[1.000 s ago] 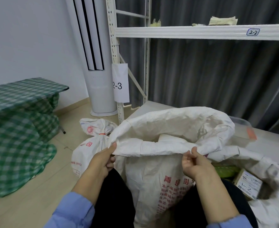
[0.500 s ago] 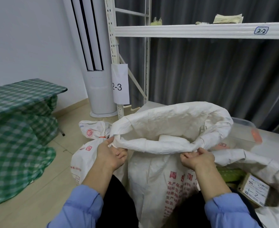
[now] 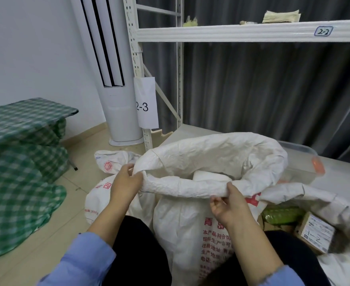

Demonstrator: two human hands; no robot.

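A large white woven sack [image 3: 190, 223] with red print stands open in front of me between my knees. Its mouth is rolled down into a thick cuff [image 3: 211, 153]. My left hand [image 3: 124, 183] grips the rolled rim at its left end. My right hand [image 3: 231, 205] grips the near rim further right, fingers curled under the roll. A pale rounded object [image 3: 209, 176] shows inside the sack.
A second open sack [image 3: 335, 205] at the right holds a green packet [image 3: 281, 214] and a labelled cardboard box [image 3: 314, 232]. A tied white sack [image 3: 112, 162] lies on the floor behind. White shelving [image 3: 242, 30], a clear plastic bin [image 3: 300, 162], a tower air conditioner [image 3: 118, 89] and a green checked cloth [image 3: 21, 162] surround me.
Both hands have rolled the sack's near rim further down and now sit lower on a thicker cuff; the right hand has turned under the roll.
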